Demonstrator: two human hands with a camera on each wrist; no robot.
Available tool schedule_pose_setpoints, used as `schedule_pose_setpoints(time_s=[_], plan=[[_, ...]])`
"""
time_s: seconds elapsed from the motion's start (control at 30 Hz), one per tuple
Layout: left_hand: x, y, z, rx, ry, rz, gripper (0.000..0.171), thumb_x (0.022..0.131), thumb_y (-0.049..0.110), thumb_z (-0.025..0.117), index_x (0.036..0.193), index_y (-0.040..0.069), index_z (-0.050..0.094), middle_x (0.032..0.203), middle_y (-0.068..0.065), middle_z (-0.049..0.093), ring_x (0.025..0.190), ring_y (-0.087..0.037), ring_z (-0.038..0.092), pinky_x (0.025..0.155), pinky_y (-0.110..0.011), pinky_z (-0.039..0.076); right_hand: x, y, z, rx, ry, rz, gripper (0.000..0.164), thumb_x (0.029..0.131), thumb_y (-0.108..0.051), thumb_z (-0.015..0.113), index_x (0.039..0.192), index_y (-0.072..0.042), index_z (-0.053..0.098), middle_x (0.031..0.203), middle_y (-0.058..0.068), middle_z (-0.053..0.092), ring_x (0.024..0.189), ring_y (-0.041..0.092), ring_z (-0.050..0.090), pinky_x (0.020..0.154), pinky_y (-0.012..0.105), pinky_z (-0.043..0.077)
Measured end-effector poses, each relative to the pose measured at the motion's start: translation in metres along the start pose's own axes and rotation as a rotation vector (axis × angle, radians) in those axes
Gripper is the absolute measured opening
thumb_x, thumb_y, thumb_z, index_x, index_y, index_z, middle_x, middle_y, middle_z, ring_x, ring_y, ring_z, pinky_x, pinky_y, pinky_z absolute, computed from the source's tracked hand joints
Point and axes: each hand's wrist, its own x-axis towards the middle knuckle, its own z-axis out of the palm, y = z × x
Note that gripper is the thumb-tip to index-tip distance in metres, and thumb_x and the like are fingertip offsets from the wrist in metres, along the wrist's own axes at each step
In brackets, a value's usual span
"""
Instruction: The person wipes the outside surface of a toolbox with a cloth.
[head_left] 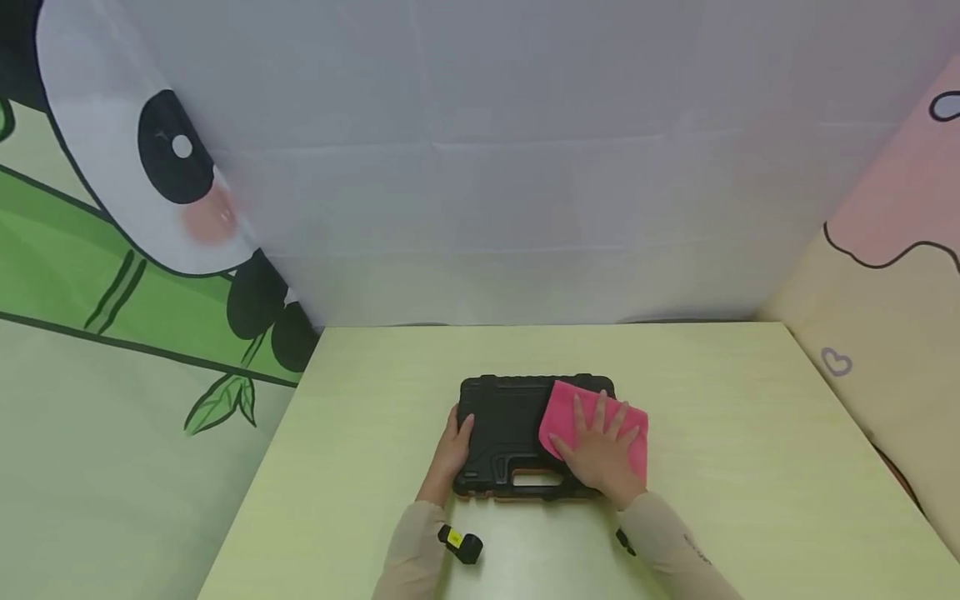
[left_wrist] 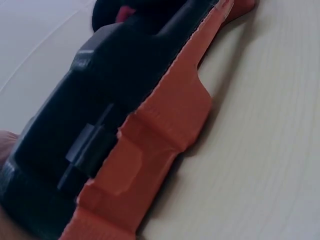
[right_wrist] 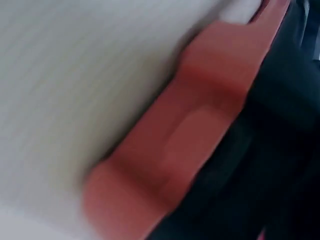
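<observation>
Resting on the table [head_left: 360, 417] with its handle [head_left: 538, 490] toward the near side, the case [head_left: 498, 417] had its black half up and its orange half [left_wrist: 165, 105] below. The cloth [head_left: 561, 408] covered the right part of the top and reached past the right edge, leaving the left part bare, with room for long, even strokes. On the cloth lay the right hand [head_left: 600, 454], fingers straight and spread. That spread suited the work, which looked like wiping: steady pressure from palm and fingertips together would help keep the cloth from bunching or sliding off the overhanging side. The left hand [head_left: 452, 447] gripped the case's left edge, thumb over the top; how far its fingers reached underneath could not be told. A firm hold there mattered, since a push from the right might have shifted the case. The handle's opening and the latch [left_wrist: 90, 150] on the near side seemed likely places for the cloth to catch, so lighter, shorter strokes looked wiser around them. Farther out, the sleeves [head_left: 416, 533] lay clear of the case, and a pale backdrop [head_left: 480, 200] rose behind the table's far edge.
</observation>
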Motion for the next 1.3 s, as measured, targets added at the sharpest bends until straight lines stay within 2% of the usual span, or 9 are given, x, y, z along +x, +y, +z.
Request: schedule_pose_setpoints(time_s=[0.2, 0.4, 0.53, 0.63, 0.8, 0.93, 1.13, 1.3], plan=[[0.002, -0.002, -0.001, 0.016, 0.009, 0.01, 0.062, 0.099, 0.038, 0.033, 0.146, 0.0, 0.016, 0.148, -0.025, 0.023, 0.136, -0.042, 0.022, 0.109, -0.055, 0.02, 0.008, -0.043, 0.01, -0.031, -0.006, -0.075, 0.075, 0.089, -0.058, 0.04, 0.149, -0.02, 0.015, 0.151, 0.027, -0.002, 0.132, 0.058, -0.009, 0.097, 0.076, 0.003], [0.002, 0.0, -0.003, -0.008, -0.011, 0.028, 0.061, 0.099, 0.036, 0.035, 0.146, 0.001, 0.017, 0.147, -0.025, 0.027, 0.135, -0.041, 0.025, 0.108, -0.055, 0.023, 0.017, -0.084, 0.014, -0.048, -0.092, -0.098, 0.074, 0.089, -0.057, 0.042, 0.148, -0.022, 0.016, 0.152, 0.026, -0.001, 0.133, 0.056, -0.009, 0.1, 0.074, 0.003], [0.002, 0.0, -0.004, -0.057, -0.015, 0.06, 0.056, 0.1, 0.028, 0.035, 0.145, 0.0, 0.017, 0.145, -0.027, 0.028, 0.135, -0.042, 0.026, 0.108, -0.055, 0.023, 0.021, -0.099, 0.012, -0.045, -0.145, -0.134, 0.074, 0.089, -0.054, 0.044, 0.149, -0.02, 0.015, 0.152, 0.027, -0.004, 0.133, 0.055, -0.011, 0.1, 0.074, 0.003], [0.002, 0.0, -0.003, -0.081, -0.018, 0.066, 0.055, 0.1, 0.026, 0.034, 0.145, -0.001, 0.018, 0.143, -0.029, 0.03, 0.132, -0.043, 0.03, 0.106, -0.056, 0.026, 0.022, -0.102, 0.009, -0.049, -0.171, -0.148, 0.074, 0.089, -0.052, 0.044, 0.149, -0.021, 0.013, 0.151, 0.027, -0.006, 0.133, 0.056, -0.012, 0.1, 0.074, 0.003], [0.002, -0.002, -0.004, -0.083, -0.02, 0.029, 0.058, 0.1, 0.033, 0.036, 0.146, 0.003, 0.019, 0.144, -0.026, 0.031, 0.131, -0.041, 0.033, 0.104, -0.054, 0.03, 0.024, -0.094, 0.004, -0.057, -0.192, -0.149, 0.074, 0.089, -0.048, 0.047, 0.149, -0.023, 0.012, 0.152, 0.026, -0.006, 0.133, 0.055, -0.012, 0.099, 0.074, 0.004], [-0.001, -0.003, -0.007, -0.069, -0.014, 0.02, 0.059, 0.099, 0.035, 0.036, 0.146, 0.003, 0.018, 0.147, -0.024, 0.026, 0.135, -0.04, 0.026, 0.107, -0.055, 0.024, 0.026, -0.073, -0.003, -0.056, -0.192, -0.136, 0.073, 0.09, -0.047, 0.046, 0.149, -0.023, 0.011, 0.152, 0.026, -0.006, 0.133, 0.055, -0.012, 0.099, 0.075, 0.003], [-0.002, -0.005, -0.009, -0.052, -0.022, -0.002, 0.062, 0.099, 0.038, 0.035, 0.146, 0.003, 0.017, 0.149, -0.023, 0.022, 0.138, -0.04, 0.019, 0.111, -0.054, 0.018, 0.031, -0.02, -0.019, -0.056, -0.208, -0.09, 0.078, 0.09, -0.048, 0.044, 0.149, -0.019, 0.003, 0.151, 0.028, -0.009, 0.131, 0.058, -0.013, 0.095, 0.078, 0.003], [-0.004, -0.006, -0.01, -0.046, -0.026, -0.004, 0.061, 0.099, 0.037, 0.035, 0.146, 0.003, 0.017, 0.149, -0.024, 0.022, 0.137, -0.042, 0.02, 0.11, -0.056, 0.019, 0.035, 0.026, -0.031, -0.028, -0.232, -0.069, 0.08, 0.091, -0.046, 0.044, 0.149, -0.013, -0.001, 0.149, 0.03, -0.01, 0.13, 0.061, -0.002, 0.095, 0.076, 0.014]])
